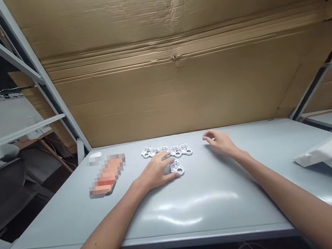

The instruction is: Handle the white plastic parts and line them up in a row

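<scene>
My left hand (158,170) rests on the grey table. Its thumb and index finger lie on either side of a white plastic part (177,167) with a round hole, touching its edges. The other fingers stretch toward a row of several similar white plastic parts (175,151) just beyond, and partly cover the middle of that row. To the right of the row, my right hand (220,142) is held over the table with fingers curled and the thumb close to the index fingertip. Whatever may be between those fingertips is too small to make out.
A blurred orange-red flat object (108,175) lies at the left, with a small white item (95,156) behind it. White foam-like strips (329,153) stick out over the table's right side. Cardboard (180,94) walls the back, and a metal frame post (43,77) stands at the left.
</scene>
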`<state>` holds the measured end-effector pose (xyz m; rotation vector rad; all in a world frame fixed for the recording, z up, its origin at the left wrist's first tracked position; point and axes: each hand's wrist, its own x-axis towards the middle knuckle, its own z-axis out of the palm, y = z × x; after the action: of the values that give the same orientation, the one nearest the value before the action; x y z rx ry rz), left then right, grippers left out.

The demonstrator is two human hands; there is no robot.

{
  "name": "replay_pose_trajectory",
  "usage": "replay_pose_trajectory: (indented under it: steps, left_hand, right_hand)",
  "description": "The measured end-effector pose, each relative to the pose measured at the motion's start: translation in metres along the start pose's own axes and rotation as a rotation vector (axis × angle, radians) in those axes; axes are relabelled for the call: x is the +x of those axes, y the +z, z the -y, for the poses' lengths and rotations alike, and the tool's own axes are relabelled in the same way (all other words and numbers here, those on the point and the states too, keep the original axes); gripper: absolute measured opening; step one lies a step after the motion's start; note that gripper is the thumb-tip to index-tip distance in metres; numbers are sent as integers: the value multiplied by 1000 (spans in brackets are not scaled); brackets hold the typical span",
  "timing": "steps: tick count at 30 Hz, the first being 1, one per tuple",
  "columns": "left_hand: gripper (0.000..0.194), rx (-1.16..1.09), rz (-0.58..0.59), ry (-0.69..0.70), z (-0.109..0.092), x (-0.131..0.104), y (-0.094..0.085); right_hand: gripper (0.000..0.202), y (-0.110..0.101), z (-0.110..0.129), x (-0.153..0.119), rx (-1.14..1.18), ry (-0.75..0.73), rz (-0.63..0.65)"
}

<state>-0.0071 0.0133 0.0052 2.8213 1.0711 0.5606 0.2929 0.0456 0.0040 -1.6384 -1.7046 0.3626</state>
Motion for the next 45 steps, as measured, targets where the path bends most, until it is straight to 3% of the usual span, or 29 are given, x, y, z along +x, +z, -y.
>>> replay_pose_trajectory:
  steps: [4, 9, 14, 19, 25, 30, 37, 45]
  left_hand:
    - [47, 3, 0, -15, 0, 0, 1]
    - [48, -4, -1, 2, 3, 0, -2]
    - [40, 3, -17, 24, 4, -1, -2]
    - [38, -6, -46, 57, 3, 1, 1]
    - [34, -28, -39, 103, -1, 2, -2]
    - [42, -7, -27, 87, 5, -1, -3]
    - [38, -17, -21, 82, 7, 0, -2]
    - [38, 0, -33, 112, 8, 0, 0]
  right_hand:
    - [28, 7, 30, -9, 454, -52, 92]
    - [39, 18, 51, -24, 686, -25, 249]
    - [36, 27, 58, -33, 848, 98, 420]
    - [32, 27, 58, -33, 938, 101, 512]
    - [34, 26, 53, -30, 874, 83, 522]
    - [35, 26, 58, -33, 746, 22, 449]
    - [18, 37, 57, -37, 407, -366, 315]
    - [23, 41, 55, -40, 100, -735, 357]
